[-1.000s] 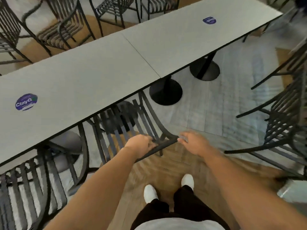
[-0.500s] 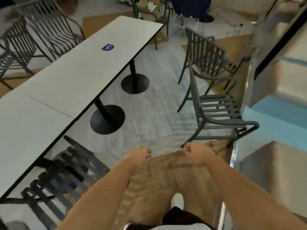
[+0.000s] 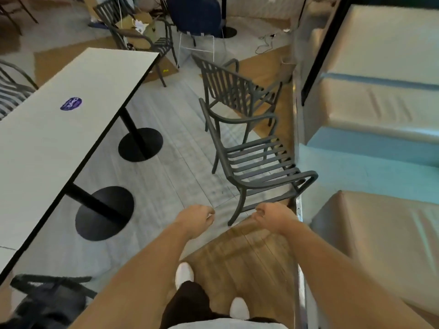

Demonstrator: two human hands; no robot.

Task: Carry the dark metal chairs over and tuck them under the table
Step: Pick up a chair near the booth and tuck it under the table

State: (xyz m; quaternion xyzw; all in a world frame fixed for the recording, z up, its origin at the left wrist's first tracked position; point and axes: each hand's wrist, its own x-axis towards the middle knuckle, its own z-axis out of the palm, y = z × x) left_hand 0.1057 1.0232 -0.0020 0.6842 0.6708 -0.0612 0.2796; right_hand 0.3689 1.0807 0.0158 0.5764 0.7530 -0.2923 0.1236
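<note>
Left of the fingers runs the long counter. Ahead of them, just past the right hand, stands the nearest chair, second chair behind it. Left hand and right: fingers loosely curled, holding nothing. Step looks like fetching next chair; next move needs grip on backrest and armrest.

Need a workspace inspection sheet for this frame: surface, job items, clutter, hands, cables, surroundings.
Surface: white table, purple sticker on top.
Job's things: near chair and far chair stand untucked right of the table; one tucked chair bottom left.
Clutter: cardboard and papers at the far end.
Hands: left hand and right hand loosely curled, holding nothing.
Cables: one on floor.
Surroundings: padded benches right.
</note>
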